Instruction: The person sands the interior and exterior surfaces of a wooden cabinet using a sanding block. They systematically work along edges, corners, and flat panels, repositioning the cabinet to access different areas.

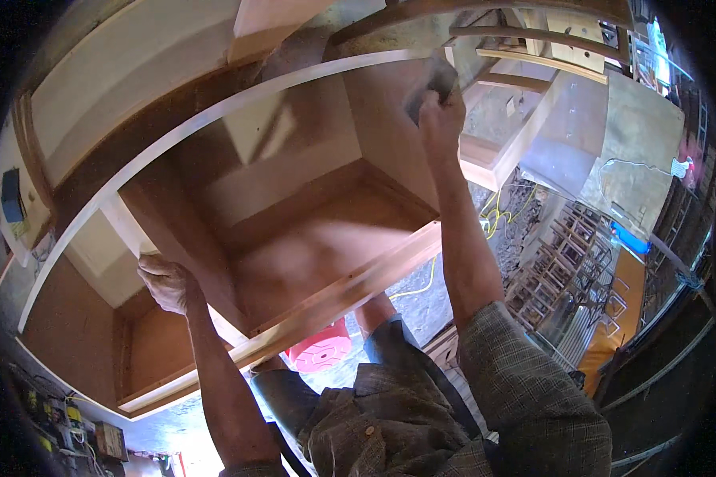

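A large wooden cabinet frame [338, 290] with open compartments lies before me, its inner panels reddish brown and pale. My left hand [165, 284] is closed over the edge of the upright divider [127, 225] between the left and middle compartments. At the far right corner of the middle compartment, my right hand [441, 119] grips a dark block [439, 78], blurred by motion. The block is against or close to the top of the side panel [390, 103]; I cannot tell whether it touches. A long pale rail [215, 111] curves along the cabinet's far edge.
A small dark blue block [12, 195] sits at the far left. Below the cabinet is a red plastic stool or bucket [320, 350]. A yellow cord [497, 213] runs over the floor at right, near stacked wooden frames [561, 254]. More wooden framing [525, 56] stands behind.
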The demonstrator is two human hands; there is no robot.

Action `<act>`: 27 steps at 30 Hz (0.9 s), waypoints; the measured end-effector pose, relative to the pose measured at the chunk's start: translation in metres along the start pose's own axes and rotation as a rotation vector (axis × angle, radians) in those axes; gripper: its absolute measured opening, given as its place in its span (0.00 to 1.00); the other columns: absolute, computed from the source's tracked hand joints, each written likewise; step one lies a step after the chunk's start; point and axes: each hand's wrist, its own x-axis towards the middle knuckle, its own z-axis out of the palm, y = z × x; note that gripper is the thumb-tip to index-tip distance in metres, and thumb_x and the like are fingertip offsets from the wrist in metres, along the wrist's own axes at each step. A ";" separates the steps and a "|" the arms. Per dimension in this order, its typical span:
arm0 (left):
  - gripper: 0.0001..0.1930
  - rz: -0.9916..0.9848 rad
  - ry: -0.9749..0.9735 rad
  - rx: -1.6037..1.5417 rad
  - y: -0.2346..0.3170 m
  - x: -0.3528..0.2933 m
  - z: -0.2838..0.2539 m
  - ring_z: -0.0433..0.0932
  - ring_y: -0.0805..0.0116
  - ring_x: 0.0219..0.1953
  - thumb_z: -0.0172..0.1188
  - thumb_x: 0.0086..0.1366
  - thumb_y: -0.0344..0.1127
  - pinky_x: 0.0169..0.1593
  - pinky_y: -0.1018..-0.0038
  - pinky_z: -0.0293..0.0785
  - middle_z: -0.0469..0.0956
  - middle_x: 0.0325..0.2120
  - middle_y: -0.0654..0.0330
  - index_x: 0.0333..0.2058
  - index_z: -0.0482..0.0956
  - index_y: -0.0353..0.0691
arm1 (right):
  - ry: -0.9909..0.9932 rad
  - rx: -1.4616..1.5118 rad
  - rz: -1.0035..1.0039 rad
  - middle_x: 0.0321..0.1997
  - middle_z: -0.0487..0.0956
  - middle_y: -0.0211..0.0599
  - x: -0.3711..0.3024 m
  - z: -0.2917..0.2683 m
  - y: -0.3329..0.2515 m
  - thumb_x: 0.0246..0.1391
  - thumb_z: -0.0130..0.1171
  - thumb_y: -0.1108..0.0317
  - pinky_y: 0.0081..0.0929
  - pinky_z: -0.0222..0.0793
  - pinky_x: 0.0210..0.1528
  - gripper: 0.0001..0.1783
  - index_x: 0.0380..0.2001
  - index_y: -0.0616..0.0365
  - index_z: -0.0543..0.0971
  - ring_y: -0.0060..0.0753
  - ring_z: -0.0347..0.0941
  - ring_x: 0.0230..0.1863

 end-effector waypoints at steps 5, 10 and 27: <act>0.31 -0.046 0.017 -0.014 0.004 0.000 -0.003 0.71 0.36 0.41 0.25 0.67 0.58 0.41 0.47 0.65 0.74 0.39 0.40 0.41 0.70 0.37 | 0.101 -0.347 -0.203 0.39 0.71 0.48 0.002 0.015 -0.006 0.43 0.47 0.76 0.36 0.67 0.40 0.37 0.62 0.57 0.58 0.47 0.69 0.38; 0.32 -0.029 0.028 0.009 0.004 -0.001 -0.002 0.71 0.36 0.41 0.25 0.67 0.58 0.42 0.47 0.66 0.74 0.40 0.41 0.42 0.71 0.37 | -0.114 -0.325 -0.132 0.51 0.64 0.56 0.003 0.056 0.017 0.43 0.56 0.63 0.41 0.67 0.41 0.42 0.63 0.52 0.53 0.51 0.66 0.45; 0.33 -0.087 0.032 0.003 0.008 -0.002 -0.004 0.71 0.39 0.44 0.26 0.65 0.61 0.44 0.50 0.66 0.75 0.42 0.43 0.44 0.71 0.40 | -0.109 -0.768 -0.008 0.41 0.65 0.57 0.034 0.048 0.052 0.42 0.58 0.56 0.51 0.63 0.40 0.43 0.61 0.53 0.55 0.60 0.65 0.43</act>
